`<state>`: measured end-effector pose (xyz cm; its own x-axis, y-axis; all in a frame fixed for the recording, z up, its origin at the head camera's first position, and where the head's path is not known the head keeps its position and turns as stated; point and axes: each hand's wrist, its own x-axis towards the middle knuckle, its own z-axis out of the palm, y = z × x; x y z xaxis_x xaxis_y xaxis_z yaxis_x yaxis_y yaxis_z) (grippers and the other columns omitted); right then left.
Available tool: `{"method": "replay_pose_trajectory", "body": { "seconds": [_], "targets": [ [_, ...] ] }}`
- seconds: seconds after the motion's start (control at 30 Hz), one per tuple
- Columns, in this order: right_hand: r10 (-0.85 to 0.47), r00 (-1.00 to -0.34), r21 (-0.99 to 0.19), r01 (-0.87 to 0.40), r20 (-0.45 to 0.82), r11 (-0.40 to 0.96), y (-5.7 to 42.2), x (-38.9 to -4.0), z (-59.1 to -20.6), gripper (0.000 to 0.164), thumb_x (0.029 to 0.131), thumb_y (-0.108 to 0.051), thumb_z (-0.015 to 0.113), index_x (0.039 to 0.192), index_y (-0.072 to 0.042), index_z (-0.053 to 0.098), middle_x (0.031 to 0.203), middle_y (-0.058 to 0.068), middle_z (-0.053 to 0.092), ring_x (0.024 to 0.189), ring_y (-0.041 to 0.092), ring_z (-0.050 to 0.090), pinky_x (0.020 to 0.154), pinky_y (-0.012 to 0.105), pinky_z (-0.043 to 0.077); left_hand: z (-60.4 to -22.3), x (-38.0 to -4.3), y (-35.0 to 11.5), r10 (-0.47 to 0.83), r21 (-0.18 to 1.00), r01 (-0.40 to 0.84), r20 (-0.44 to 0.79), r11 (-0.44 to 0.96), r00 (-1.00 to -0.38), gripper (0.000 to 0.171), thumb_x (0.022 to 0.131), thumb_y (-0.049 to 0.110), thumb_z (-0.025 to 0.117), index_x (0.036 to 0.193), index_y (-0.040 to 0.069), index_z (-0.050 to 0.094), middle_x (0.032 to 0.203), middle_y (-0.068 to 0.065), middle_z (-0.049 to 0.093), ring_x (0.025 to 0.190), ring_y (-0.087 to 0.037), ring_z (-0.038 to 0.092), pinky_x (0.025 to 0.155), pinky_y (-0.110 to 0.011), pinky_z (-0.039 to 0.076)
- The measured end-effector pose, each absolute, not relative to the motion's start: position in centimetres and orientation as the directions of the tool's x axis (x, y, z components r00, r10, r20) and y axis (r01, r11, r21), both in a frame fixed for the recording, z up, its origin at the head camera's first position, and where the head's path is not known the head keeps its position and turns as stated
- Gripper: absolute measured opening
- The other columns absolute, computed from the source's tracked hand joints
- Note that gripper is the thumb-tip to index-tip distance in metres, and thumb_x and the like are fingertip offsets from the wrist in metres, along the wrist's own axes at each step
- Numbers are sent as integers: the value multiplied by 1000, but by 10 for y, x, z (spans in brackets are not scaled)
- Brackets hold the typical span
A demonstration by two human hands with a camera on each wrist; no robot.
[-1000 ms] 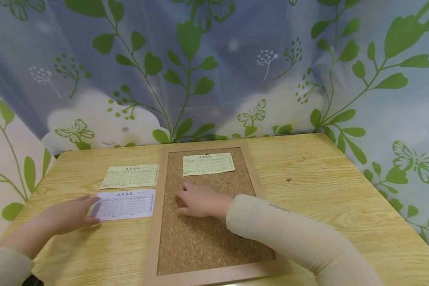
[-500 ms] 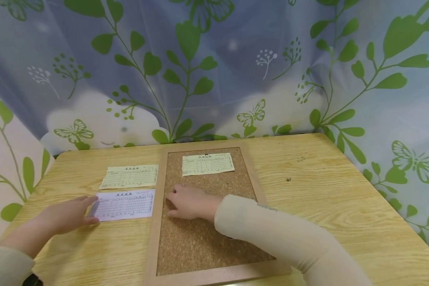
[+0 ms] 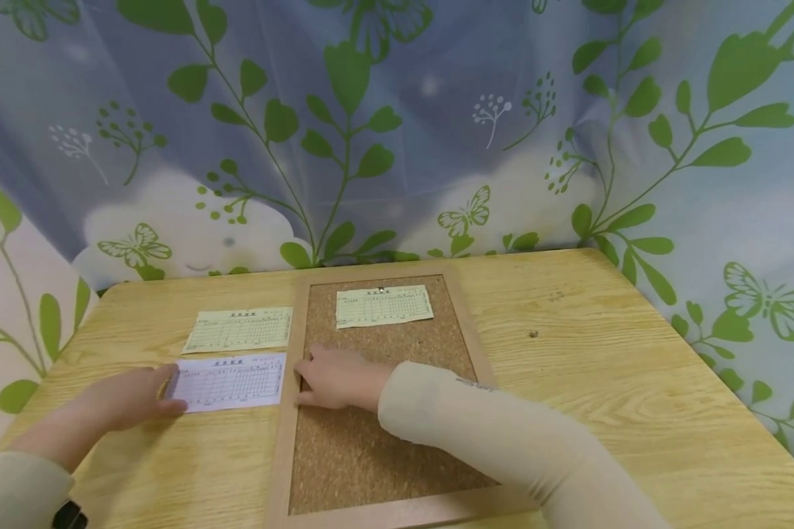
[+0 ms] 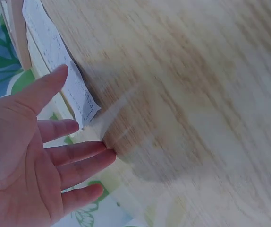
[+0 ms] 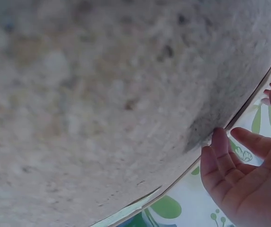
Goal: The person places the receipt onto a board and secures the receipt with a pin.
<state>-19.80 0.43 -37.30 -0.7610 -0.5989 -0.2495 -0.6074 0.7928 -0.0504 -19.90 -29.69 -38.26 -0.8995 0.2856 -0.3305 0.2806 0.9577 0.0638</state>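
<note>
My left hand (image 3: 129, 397) is at the left end of a white printed slip (image 3: 228, 380), its fingers and thumb spread around that end. In the left wrist view the fingers (image 4: 81, 168) are relaxed and apart, with the slip (image 4: 76, 87) beyond the thumb. My right hand (image 3: 331, 376) hovers low over the cork board (image 3: 384, 455), fingertips right at its left frame strip. The right wrist view shows its fingers (image 5: 215, 163) loosely bent, with nothing seen between them and the thumb. A yellow printed slip (image 3: 384, 307) lies near the board's top, under a small pin (image 3: 381, 290).
A second yellow slip (image 3: 241, 330) lies on the wooden table (image 3: 609, 397), just beyond the white one. Further right there is a small dark mark (image 3: 533, 333) on the tabletop. A leaf-patterned curtain (image 3: 397, 147) hangs behind the table and along the sides.
My right hand has moved left across the cork board to its left frame strip. The left hand stays at the white slip's end, and the slips have not moved.
</note>
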Motion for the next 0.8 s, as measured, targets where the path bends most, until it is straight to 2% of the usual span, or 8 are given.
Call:
{"method": "replay_pose_trajectory", "body": {
  "seconds": [0.17,0.4,0.6,0.73,0.8],
  "targets": [
    [-574,-772,-36,-588,-272,808,3,-195,-370,43,88,-55,52,117,-23,55,123,0,48,102,13,52,76,30,47,-386,-200,-291,269,25,276,-329,961,-905,92,77,60,63,126,-15,44,114,-42,48,103,-56,48,82,-63,38],
    [-569,-772,-26,-587,-283,809,1,-195,-371,48,88,-55,53,124,-23,53,129,2,44,106,15,52,76,30,48,-388,-199,-291,236,-1,251,-338,968,-911,97,74,64,63,124,-17,45,116,-46,41,99,-58,48,81,-63,39],
    [-555,-776,-17,-577,-300,816,0,-195,-372,54,88,-55,52,131,-23,50,133,2,41,111,16,51,76,30,48,-387,-200,-290,247,-21,270,-342,962,-907,92,75,64,62,121,-15,51,111,-43,46,93,-53,53,78,-61,42],
    [-557,-775,-18,-579,-299,815,0,-196,-373,53,88,-55,52,131,-24,49,133,1,41,110,15,51,75,29,48,-386,-201,-292,260,-12,280,-335,960,-906,91,76,64,61,119,-15,52,108,-42,48,92,-52,54,76,-60,43],
    [-565,-771,-18,-586,-294,810,0,-196,-374,53,88,-55,52,131,-24,49,131,1,42,108,14,51,75,29,48,-386,-202,-294,256,9,268,-322,963,-911,86,77,63,60,114,-14,56,103,-39,51,89,-49,55,75,-59,43]
  ]
}}
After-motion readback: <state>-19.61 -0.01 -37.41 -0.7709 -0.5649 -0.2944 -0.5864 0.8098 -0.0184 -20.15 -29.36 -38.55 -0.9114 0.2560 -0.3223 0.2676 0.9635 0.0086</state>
